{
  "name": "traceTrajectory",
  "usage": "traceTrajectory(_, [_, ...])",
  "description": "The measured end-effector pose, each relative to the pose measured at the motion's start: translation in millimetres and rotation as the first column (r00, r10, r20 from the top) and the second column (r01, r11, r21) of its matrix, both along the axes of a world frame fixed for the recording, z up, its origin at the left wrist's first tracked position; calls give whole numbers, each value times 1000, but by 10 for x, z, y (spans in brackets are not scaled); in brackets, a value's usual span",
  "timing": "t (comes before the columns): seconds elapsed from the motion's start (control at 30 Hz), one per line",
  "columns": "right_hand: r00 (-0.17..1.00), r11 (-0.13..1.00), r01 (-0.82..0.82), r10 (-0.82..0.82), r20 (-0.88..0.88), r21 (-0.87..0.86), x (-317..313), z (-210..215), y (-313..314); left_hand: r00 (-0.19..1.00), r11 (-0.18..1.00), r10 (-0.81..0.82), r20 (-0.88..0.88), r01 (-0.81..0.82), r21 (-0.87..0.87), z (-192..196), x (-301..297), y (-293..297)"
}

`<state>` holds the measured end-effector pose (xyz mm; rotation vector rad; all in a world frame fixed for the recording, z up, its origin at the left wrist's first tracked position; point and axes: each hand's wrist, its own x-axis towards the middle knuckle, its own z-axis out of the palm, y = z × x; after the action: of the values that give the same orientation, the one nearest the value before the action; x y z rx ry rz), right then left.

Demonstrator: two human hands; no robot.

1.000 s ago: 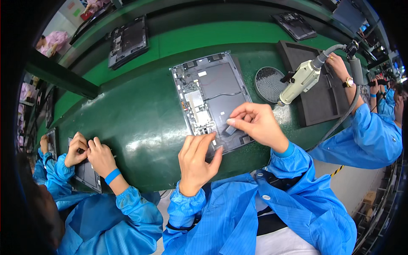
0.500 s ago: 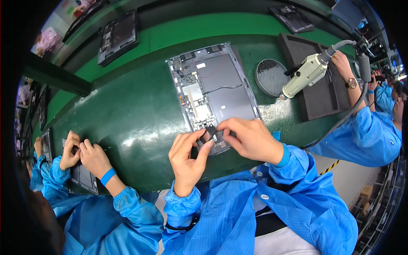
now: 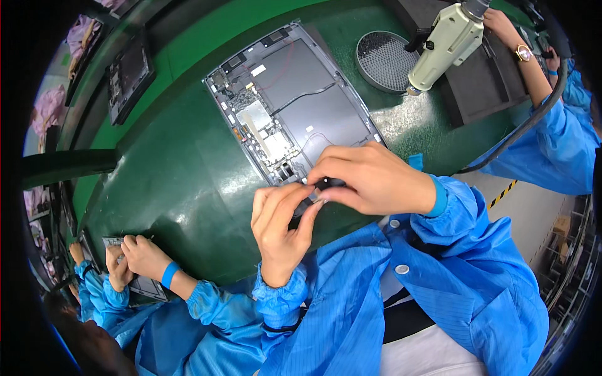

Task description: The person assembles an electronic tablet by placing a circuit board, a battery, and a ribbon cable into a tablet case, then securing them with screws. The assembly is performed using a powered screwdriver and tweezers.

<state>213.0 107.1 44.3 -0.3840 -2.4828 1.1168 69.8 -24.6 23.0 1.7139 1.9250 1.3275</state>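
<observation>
An opened laptop-like device (image 3: 313,125) lies tilted on the green bench, its circuit board (image 3: 271,143) along the left side and a black cable across its grey panel. Over its near end, my left hand (image 3: 279,229) pinches a small black part (image 3: 325,183) between thumb and fingers. My right hand (image 3: 379,180) comes in from the right, thumb and forefinger closed on the same part. The fingertips of both hands meet there and cover most of it, so its exact kind cannot be made out.
A round dish (image 3: 387,62) with a honeycomb pattern stands beyond the device, beside a cream-coloured tool (image 3: 446,47) on a jointed arm. A dark foam tray (image 3: 480,94) lies at right. Co-workers' hands (image 3: 141,257) work at left; another person's arm (image 3: 533,72) reaches in at right.
The view has shifted, so the device appears farther up and left. My right fingers have closed in on the black part beside my left fingertips.
</observation>
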Motion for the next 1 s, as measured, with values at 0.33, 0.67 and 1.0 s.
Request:
traceTrajectory(0.33, [987, 989, -135, 139, 74, -64, 29, -91, 131, 992, 999, 3, -124, -7, -37, -27, 46, -47])
traceTrajectory(0.67, [818, 901, 434, -388, -425, 12, 145, 184, 167, 930, 997, 43, -364, -63, -44, -8, 50, -127])
traceTrajectory(1.0, [784, 661, 256, -569, -249, -705, 331, 124, 917, 940, 996, 56, -335, -76, -46, -4, 32, -62])
